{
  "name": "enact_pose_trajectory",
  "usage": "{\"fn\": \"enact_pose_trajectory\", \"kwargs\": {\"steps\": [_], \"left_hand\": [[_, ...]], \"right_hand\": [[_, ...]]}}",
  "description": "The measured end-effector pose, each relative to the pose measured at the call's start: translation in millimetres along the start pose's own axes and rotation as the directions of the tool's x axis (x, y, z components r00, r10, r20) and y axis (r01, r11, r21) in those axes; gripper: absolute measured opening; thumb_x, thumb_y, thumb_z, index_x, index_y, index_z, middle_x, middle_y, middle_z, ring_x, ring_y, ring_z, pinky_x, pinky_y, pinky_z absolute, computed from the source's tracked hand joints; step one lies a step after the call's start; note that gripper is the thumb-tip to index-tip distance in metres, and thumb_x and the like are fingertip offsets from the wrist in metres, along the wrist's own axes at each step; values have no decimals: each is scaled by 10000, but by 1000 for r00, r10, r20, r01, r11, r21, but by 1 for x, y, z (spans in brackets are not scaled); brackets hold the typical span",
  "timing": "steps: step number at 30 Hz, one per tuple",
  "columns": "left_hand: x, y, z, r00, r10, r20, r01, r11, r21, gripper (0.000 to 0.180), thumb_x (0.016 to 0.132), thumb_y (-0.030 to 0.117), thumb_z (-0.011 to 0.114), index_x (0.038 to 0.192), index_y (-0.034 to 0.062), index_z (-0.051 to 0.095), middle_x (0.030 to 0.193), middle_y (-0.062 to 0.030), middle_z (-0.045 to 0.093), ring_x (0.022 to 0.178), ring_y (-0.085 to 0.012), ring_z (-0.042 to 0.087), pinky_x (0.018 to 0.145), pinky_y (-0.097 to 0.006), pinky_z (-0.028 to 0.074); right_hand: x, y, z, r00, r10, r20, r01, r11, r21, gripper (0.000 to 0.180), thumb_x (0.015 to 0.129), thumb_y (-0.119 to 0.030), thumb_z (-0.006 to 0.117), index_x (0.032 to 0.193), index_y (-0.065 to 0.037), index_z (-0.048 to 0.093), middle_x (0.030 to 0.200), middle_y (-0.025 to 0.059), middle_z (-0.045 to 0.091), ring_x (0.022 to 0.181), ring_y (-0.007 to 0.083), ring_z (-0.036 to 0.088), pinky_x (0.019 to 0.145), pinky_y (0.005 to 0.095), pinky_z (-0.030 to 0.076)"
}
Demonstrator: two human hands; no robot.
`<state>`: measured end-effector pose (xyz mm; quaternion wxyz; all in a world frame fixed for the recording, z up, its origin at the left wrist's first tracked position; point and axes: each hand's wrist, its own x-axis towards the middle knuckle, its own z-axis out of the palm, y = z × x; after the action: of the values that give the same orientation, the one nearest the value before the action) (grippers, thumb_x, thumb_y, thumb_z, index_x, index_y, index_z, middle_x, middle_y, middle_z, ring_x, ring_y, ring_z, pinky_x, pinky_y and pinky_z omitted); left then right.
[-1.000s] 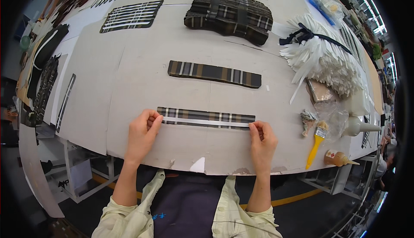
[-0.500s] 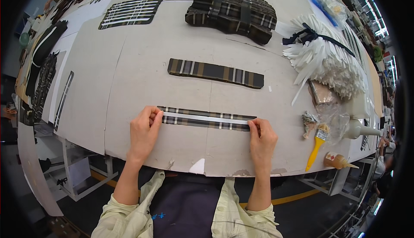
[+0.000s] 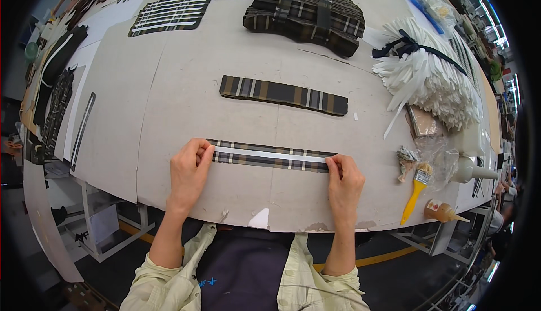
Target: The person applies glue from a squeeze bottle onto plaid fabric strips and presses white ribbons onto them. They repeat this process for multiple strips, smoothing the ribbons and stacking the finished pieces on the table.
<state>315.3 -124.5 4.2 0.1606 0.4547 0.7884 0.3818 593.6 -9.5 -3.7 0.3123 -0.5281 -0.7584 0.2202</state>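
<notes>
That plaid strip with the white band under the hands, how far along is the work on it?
Partly along, it seems. The white band already lies along the near plaid strip, and the left hand and right hand press its two ends. A second plaid strip further back shows no white band, and a stack of plaid pieces and a bundle of white bands wait beyond, so plenty looks left.

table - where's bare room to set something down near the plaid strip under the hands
Free: the grey table between the held strip and the upper plaid strip, and left of the left hand. Crowded: right of the right hand, with brush, bottles and white strips.
</notes>
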Motion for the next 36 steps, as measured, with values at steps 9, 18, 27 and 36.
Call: {"fn": "enact_pose_trajectory", "kwargs": {"steps": [9, 18, 27, 36], "left_hand": [[0, 2, 1, 999, 42, -10, -41, 998, 45, 84, 917, 63, 667, 895, -3, 618, 712, -100, 629, 583, -183, 596, 553, -318, 474], [-4, 1, 7, 994, 111, -18, -107, 982, 155, 75, 919, 59, 658, 925, 24, 591, 726, -107, 613, 595, -259, 610, 562, -364, 481], [-6, 3, 11, 997, 22, -70, -13, 991, 131, 45, 942, 52, 611, 979, 31, 599, 801, -107, 608, 671, -273, 614, 628, -402, 487], [-29, 76, 61, 812, 574, 102, -583, 796, 163, 311, 851, -52, 583, 1157, -20, 635, 1127, -151, 599, 1065, -341, 585, 918, -423, 478]], "right_hand": [[0, 0, 0, 1000, -10, 4, 11, 1000, -13, 72, 901, -36, 686, 894, 10, 631, 819, 133, 661, 640, 287, 628, 576, 362, 475], [1, -2, -3, 1000, -26, 10, 26, 1000, 4, 81, 912, -49, 666, 883, 10, 618, 819, 135, 656, 671, 309, 629, 608, 384, 483], [2, 3, -3, 999, -39, 16, 39, 999, 4, 90, 904, -58, 667, 867, -2, 606, 831, 140, 657, 690, 321, 637, 620, 399, 492], [1, 5, -2, 999, -22, 40, 21, 999, 24, 98, 904, -83, 661, 872, -12, 602, 832, 144, 658, 707, 341, 644, 633, 423, 500]]}}
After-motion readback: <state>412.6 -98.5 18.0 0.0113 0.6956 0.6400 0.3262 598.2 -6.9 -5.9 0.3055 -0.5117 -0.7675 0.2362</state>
